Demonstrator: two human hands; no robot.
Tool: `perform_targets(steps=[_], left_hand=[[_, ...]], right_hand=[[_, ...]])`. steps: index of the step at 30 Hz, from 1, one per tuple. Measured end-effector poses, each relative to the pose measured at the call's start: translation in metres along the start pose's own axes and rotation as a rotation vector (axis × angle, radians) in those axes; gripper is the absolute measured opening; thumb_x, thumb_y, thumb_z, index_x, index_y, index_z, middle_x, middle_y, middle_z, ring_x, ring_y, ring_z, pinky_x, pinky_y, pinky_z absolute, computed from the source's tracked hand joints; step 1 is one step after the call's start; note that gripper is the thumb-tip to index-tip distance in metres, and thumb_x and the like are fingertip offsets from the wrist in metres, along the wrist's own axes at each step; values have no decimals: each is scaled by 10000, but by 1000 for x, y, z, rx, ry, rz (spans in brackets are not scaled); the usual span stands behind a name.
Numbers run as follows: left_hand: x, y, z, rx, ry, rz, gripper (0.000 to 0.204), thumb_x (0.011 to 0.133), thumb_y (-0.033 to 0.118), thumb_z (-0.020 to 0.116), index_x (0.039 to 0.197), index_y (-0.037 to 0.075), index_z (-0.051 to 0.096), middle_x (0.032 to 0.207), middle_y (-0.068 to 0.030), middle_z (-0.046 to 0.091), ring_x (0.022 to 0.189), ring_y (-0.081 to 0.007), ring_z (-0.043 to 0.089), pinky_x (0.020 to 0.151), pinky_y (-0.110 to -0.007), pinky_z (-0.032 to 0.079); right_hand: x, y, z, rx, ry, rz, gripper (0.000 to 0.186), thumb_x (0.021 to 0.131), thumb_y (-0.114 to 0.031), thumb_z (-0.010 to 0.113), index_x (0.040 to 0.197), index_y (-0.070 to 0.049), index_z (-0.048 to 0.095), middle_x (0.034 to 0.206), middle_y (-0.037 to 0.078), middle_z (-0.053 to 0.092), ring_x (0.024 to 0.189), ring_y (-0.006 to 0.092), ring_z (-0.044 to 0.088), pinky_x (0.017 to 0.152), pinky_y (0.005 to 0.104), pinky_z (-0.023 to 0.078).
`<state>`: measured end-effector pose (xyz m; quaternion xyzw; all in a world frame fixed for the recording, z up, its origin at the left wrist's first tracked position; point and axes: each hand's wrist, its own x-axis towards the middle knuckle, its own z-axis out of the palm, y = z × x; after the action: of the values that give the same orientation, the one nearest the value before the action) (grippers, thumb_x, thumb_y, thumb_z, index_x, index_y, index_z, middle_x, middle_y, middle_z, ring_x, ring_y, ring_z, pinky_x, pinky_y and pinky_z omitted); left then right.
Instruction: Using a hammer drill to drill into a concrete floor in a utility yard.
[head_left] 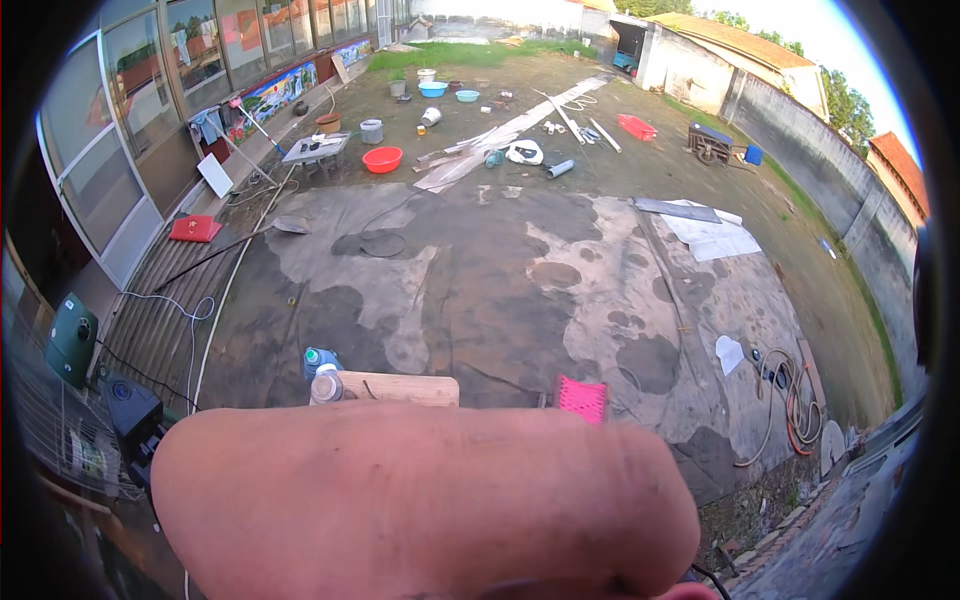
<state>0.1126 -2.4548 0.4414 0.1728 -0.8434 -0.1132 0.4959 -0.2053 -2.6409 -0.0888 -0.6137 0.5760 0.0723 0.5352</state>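
From where I stand: one bare arm (400, 490) lies right across the near view, blurred at its right end; can't tell whether it's left or right; no fingers of either hand can be made out, so can't say how far open they are or if they hold anything; nearest things sit just past the arm: wooden board (410, 385), partly hidden by it; clear bottle (326, 387) with a pale cap at the board's left end; blue bottle (319, 361) right behind that one; pink slatted piece (582, 398) off to the right, apart from the board; ground sheet (480, 290) spreads beyond, damp-looking patches on it; red basin (382, 160) farther out, hose (795, 400) looped at right; my read: no handling step visible, more likely a pause or a reposition; next move calls for lowering the arm clear of the view, minding the bottles.
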Motion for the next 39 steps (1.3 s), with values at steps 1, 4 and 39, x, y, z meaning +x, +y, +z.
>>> perform_targets(steps=[1, 4, 39], left_hand=[[-4, 4, -1, 9, 30, -17, 481, 815, 212, 765, 1214, 9, 589, 1078, -207, 580, 885, -324, 645, 701, -349, 556], [-27, -1, -6, 20, 139, -77, 480, 818, 215, 762, 1216, 10, 589, 1081, -207, 580, 887, -326, 645, 703, -348, 557], [-655, -66, 247, 734, 960, -2197, 716, 656, 164, 826, 1239, -34, 460, 1213, -220, 549, 1117, -335, 557, 938, -392, 465]], right_hand=[[-3, -1, 1, -52, 0, -13, 522, 807, -211, 719, 1239, 8, 523, 952, 159, 668, 764, 220, 699, 600, 334, 586], [-1, 2, 4, -71, -18, 5, 512, 812, -192, 709, 1243, 9, 518, 962, 161, 664, 739, 228, 696, 596, 333, 578], [-55, 72, 105, 23, -120, 429, 449, 876, -96, 630, 1290, -37, 465, 1039, 151, 601, 762, 234, 682, 623, 326, 577]])
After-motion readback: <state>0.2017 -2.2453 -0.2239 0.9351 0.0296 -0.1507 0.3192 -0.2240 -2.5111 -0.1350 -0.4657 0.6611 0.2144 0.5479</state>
